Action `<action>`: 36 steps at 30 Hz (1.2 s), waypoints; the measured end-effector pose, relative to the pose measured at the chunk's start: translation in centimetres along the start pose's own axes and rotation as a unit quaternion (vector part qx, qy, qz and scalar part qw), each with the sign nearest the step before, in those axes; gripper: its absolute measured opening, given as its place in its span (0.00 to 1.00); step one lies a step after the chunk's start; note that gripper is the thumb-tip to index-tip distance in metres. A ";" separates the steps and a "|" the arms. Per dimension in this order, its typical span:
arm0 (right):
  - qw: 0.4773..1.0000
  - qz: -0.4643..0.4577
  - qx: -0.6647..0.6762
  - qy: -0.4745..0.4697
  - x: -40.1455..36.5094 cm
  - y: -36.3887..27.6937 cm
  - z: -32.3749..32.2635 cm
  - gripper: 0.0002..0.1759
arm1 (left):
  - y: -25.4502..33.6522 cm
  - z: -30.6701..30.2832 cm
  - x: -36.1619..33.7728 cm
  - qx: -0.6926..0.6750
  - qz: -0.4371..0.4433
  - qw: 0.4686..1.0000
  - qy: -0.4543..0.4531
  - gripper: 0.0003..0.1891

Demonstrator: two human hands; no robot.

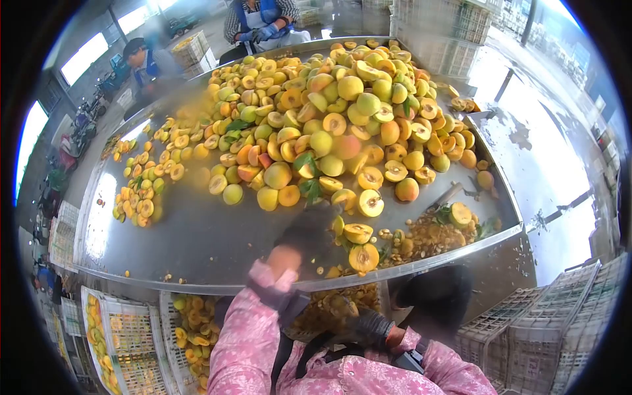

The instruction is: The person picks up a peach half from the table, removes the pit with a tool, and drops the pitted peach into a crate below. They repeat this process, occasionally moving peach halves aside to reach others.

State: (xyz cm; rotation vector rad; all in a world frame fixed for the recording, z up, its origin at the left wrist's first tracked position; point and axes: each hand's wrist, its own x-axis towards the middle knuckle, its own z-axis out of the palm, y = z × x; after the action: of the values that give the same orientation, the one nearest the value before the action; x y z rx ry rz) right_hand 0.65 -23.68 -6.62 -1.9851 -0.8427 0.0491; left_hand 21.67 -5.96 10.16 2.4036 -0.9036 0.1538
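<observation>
the left hand [308,230], in a dark glove, is over the near part of the metal table [197,253]. its fingers are blurred, so i can't tell whether they are wide or narrow, or whether they hold anything. the nearest fruit is just to the right of these fingertips: a cut half [358,232] with its flesh facing up, and a lower half [364,258] close to the table's near edge. beyond the fingers is the big pile [322,118] of whole and halved yellow fruit, with a few green leaves [310,188] at its near side. well off to the left of them is a smaller group of halves [139,197], and to the right, past the cut half, lies a heap of pits and scraps [431,237].

the right hand [372,327], also gloved, is lower, in front of the table's near edge. its fingers point left, beside blurred yellow-brown pieces [339,305]; whether they grip one, or how wide they are, i can't tell. well left of them are crates of fruit [135,336]; well right are more crates [540,329]. far beyond the left fingers, a person [260,23] in gloves sits behind the pile, and another person [150,64] is farther left.
</observation>
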 end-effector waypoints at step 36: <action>0.972 0.193 0.126 -0.049 9.2 -14.7 -8.0 0.21 | 11.4 -0.2 -14.5 -0.716 -0.245 0.600 0.261 0.18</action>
State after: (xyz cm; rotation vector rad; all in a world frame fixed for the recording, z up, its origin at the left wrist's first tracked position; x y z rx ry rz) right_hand 2.58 -19.79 11.98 -1.8872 -0.4715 0.4613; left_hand 3.31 -4.57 11.38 0.8336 0.1032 -0.0867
